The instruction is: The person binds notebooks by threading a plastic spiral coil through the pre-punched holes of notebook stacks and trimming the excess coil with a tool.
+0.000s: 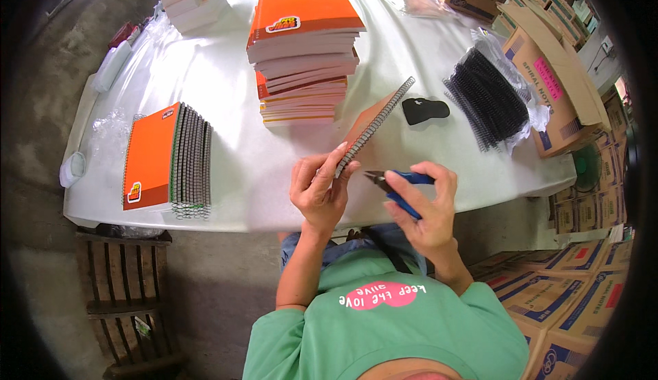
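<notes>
My left hand grips an orange spiral notebook by its lower end, holding it tilted up with the wire coil toward the right. In my right hand are blue-handled cutting pliers, their dark jaws pointing left, close to the coil's lower end but apart from it. Beyond the notebook rises a tall stack of orange-covered books with no coils visible. At the left lies a pile of coiled orange notebooks, spines to the right. A black flat pad rests right of the held notebook.
Loose black spiral coils lie in plastic wrap at the right, beside an open cardboard box. Stacked cartons stand on the floor at the lower right. White paper stacks sit at the far left. A wooden slatted bench stands below.
</notes>
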Demonstrator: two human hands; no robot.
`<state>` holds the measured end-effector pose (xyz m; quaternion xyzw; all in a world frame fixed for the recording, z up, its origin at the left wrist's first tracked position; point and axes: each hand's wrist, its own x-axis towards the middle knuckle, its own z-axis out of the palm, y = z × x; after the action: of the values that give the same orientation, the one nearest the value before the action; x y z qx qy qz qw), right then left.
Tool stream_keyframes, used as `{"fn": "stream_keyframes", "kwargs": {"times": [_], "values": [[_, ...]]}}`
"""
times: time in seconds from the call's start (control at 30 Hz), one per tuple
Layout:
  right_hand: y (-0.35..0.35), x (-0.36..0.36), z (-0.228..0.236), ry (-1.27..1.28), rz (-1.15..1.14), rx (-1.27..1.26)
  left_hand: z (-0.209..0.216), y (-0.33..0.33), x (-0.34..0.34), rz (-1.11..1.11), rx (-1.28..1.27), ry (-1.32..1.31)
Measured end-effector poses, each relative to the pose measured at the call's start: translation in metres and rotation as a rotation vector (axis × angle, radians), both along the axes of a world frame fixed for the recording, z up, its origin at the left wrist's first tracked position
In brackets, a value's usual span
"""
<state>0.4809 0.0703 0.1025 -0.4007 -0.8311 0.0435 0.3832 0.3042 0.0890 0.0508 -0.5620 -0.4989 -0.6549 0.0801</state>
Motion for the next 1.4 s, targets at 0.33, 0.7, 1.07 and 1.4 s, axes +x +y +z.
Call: {"fn": "stream_keyframes", "kwargs": {"times": [0.33, 0.7, 1.07, 1.4], "values": [[0.0, -0.003, 0.019, -0.154, -0.005, -0.079, 0.0, 0.0, 0.005, 0.063, 0.029, 0.183], [-0.003, 0.028, -0.022, 0.764, 0.655, -1.576, -0.017, 0.0, 0.019, 0.054, 0.217, 0.263], [0.034, 0.056, -0.089, -0.509, -0.429, -0.38, 0.013, -0.016, -0.036, -0.184, 0.035, -0.882], [0.056, -0.112, -0.038, 1.138, 0.579, -0.811, 0.049, -0.099, -0.095, -0.096, 0.423, -0.906]]}}
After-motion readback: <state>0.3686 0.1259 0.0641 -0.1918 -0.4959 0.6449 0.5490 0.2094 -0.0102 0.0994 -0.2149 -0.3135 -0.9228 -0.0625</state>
